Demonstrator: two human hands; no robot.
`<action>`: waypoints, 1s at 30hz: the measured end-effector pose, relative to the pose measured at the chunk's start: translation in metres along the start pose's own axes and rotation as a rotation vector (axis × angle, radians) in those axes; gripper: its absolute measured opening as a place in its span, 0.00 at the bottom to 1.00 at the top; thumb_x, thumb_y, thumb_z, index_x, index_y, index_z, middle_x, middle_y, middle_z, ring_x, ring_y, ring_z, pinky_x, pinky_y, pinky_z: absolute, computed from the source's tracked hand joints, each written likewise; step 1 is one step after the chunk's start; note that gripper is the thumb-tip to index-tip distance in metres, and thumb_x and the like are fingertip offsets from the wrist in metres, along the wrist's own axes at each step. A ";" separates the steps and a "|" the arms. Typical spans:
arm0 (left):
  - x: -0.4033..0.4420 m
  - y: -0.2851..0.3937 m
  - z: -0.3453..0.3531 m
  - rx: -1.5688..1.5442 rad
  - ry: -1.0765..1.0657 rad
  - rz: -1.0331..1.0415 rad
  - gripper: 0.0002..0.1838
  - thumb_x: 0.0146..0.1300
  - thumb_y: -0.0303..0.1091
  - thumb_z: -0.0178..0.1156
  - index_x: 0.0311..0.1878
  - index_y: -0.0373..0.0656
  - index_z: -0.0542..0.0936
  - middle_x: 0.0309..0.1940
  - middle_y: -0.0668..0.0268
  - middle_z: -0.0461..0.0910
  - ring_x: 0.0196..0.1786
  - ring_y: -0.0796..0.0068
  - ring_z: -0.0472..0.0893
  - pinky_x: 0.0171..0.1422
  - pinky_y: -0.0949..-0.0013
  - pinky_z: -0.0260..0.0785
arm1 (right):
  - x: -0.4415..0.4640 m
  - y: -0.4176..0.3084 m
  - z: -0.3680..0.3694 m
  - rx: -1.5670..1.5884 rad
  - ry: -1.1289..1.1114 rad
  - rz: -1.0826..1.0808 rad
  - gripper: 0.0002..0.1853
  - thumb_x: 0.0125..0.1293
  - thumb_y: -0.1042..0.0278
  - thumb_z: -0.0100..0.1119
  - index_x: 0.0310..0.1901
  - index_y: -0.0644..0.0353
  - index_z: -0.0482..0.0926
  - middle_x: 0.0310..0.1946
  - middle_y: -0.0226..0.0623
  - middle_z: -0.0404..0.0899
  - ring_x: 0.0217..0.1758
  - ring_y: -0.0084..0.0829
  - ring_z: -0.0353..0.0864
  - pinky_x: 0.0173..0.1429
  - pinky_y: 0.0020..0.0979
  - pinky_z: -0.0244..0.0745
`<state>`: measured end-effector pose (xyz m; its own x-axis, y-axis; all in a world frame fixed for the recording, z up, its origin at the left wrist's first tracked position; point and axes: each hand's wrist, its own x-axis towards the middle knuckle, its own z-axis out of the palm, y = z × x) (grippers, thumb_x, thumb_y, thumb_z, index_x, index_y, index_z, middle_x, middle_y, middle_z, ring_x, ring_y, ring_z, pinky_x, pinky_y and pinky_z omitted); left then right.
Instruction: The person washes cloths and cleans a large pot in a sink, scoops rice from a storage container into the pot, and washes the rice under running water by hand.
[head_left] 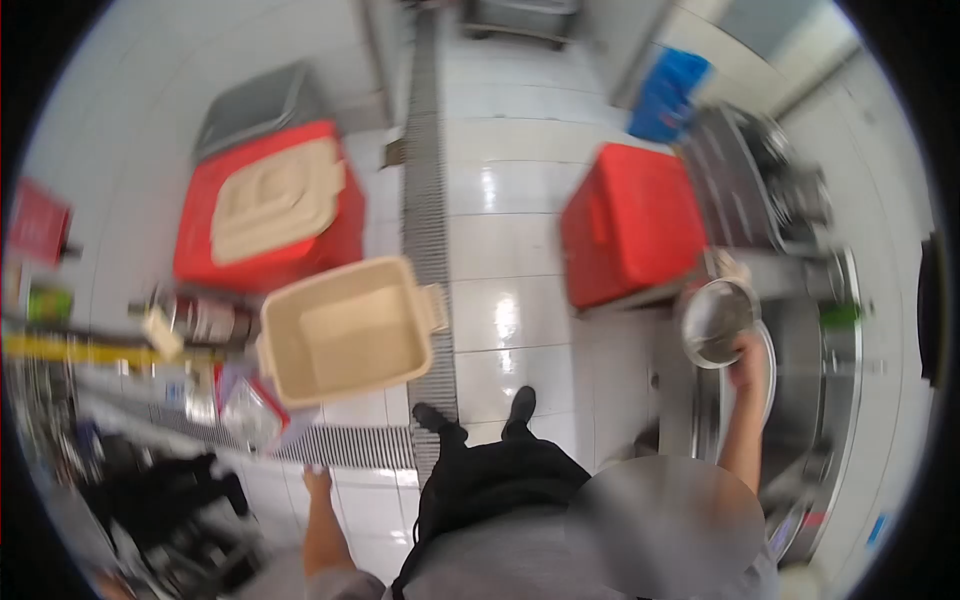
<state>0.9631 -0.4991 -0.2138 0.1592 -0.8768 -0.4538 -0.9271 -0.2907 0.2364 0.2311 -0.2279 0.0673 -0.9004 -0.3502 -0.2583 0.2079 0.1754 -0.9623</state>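
Right fingers [745, 352] closed on near rim of round, shiny metal bowl [714, 322], bowl just beyond them. Left fingers [316, 471] blurred, cannot tell opening or hold; rectangular beige tub [345, 340] ahead of them.

Watching remotely through the head view, I can make out no readable text, number or sign.

A glossy tiled floor [505, 240], split by drain grating [425, 180], meets pale, seemingly tiled walls [130, 140].
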 end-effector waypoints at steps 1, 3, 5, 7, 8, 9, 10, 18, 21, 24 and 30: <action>0.026 0.010 0.003 0.156 -0.013 -0.056 0.35 0.50 0.47 0.55 0.56 0.33 0.61 0.56 0.49 0.62 0.60 0.54 0.61 0.63 0.61 0.51 | -0.007 0.009 0.073 -0.041 -0.130 0.083 0.17 0.38 0.77 0.45 0.36 0.61 0.71 0.22 0.24 0.65 0.25 0.18 0.64 0.31 0.23 0.62; 0.063 0.036 0.009 -0.001 0.132 -0.100 0.39 0.48 0.48 0.58 0.58 0.32 0.58 0.58 0.48 0.58 0.62 0.55 0.57 0.65 0.59 0.48 | -0.023 0.039 0.216 -0.055 -0.424 0.268 0.25 0.37 0.78 0.45 0.45 0.63 0.69 0.26 0.26 0.68 0.28 0.19 0.66 0.33 0.25 0.63; 0.100 0.059 0.012 -0.108 0.277 -0.129 0.44 0.42 0.49 0.63 0.59 0.34 0.56 0.56 0.48 0.60 0.60 0.52 0.59 0.62 0.56 0.52 | -0.042 0.088 0.349 -0.224 -0.724 0.477 0.28 0.46 0.78 0.48 0.54 0.60 0.62 0.27 0.25 0.69 0.27 0.18 0.64 0.32 0.23 0.62; 0.118 0.101 0.005 -0.209 0.423 -0.277 0.44 0.42 0.48 0.64 0.59 0.35 0.55 0.54 0.47 0.61 0.58 0.52 0.61 0.58 0.56 0.57 | -0.061 0.163 0.461 -0.342 -0.948 0.443 0.32 0.48 0.75 0.49 0.58 0.52 0.56 0.29 0.32 0.70 0.31 0.23 0.67 0.33 0.21 0.63; 0.136 0.104 0.013 -0.212 0.464 -0.342 0.44 0.42 0.47 0.64 0.59 0.35 0.55 0.54 0.47 0.61 0.58 0.52 0.61 0.57 0.56 0.58 | -0.072 0.197 0.514 -0.464 -0.970 0.414 0.32 0.48 0.73 0.49 0.59 0.51 0.55 0.35 0.37 0.69 0.36 0.28 0.68 0.38 0.25 0.64; 0.152 0.105 0.024 -0.273 0.403 -0.359 0.42 0.43 0.44 0.63 0.59 0.35 0.55 0.55 0.47 0.60 0.58 0.51 0.61 0.58 0.55 0.58 | -0.079 0.232 0.555 -0.586 -0.987 0.385 0.33 0.48 0.71 0.49 0.59 0.49 0.54 0.41 0.42 0.68 0.41 0.33 0.69 0.43 0.29 0.64; 0.167 0.101 0.034 -0.332 0.342 -0.374 0.41 0.45 0.41 0.62 0.59 0.35 0.54 0.56 0.47 0.58 0.58 0.51 0.61 0.58 0.55 0.57 | -0.076 0.275 0.584 -0.854 -0.872 0.197 0.32 0.48 0.70 0.50 0.59 0.48 0.55 0.45 0.45 0.64 0.44 0.37 0.67 0.46 0.33 0.63; 0.183 0.134 0.043 -0.597 0.727 -0.502 0.28 0.52 0.22 0.44 0.59 0.33 0.52 0.56 0.46 0.58 0.60 0.51 0.58 0.62 0.57 0.52 | -0.078 0.471 0.631 -1.660 -0.351 -0.438 0.42 0.46 0.50 0.59 0.62 0.41 0.48 0.59 0.50 0.46 0.58 0.53 0.50 0.56 0.50 0.51; 0.195 0.133 0.035 -0.597 0.673 -0.474 0.29 0.54 0.24 0.45 0.60 0.33 0.50 0.57 0.45 0.56 0.60 0.48 0.56 0.62 0.56 0.52 | -0.139 0.521 0.674 -1.390 -0.254 -0.174 0.46 0.42 0.48 0.61 0.63 0.40 0.46 0.58 0.53 0.45 0.57 0.55 0.48 0.55 0.52 0.51; 0.210 0.122 0.032 -0.557 0.677 -0.295 0.30 0.53 0.21 0.44 0.61 0.34 0.49 0.58 0.46 0.55 0.60 0.48 0.56 0.62 0.56 0.51 | -0.179 0.552 0.716 -1.257 -0.429 -0.016 0.44 0.43 0.58 0.62 0.62 0.44 0.50 0.59 0.57 0.41 0.59 0.59 0.42 0.60 0.49 0.49; 0.221 0.121 0.021 -0.516 0.674 -0.233 0.31 0.52 0.18 0.43 0.61 0.34 0.50 0.59 0.46 0.54 0.60 0.48 0.56 0.63 0.57 0.50 | -0.153 0.511 0.709 -0.326 -0.944 0.609 0.35 0.47 0.77 0.45 0.61 0.47 0.57 0.56 0.44 0.59 0.48 0.38 0.67 0.46 0.38 0.69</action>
<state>0.8786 -0.7199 -0.3031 0.6426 -0.7657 0.0263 -0.6030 -0.4843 0.6339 0.7466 -0.7368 -0.4456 -0.0157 -0.6476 -0.7618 0.2754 0.7296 -0.6259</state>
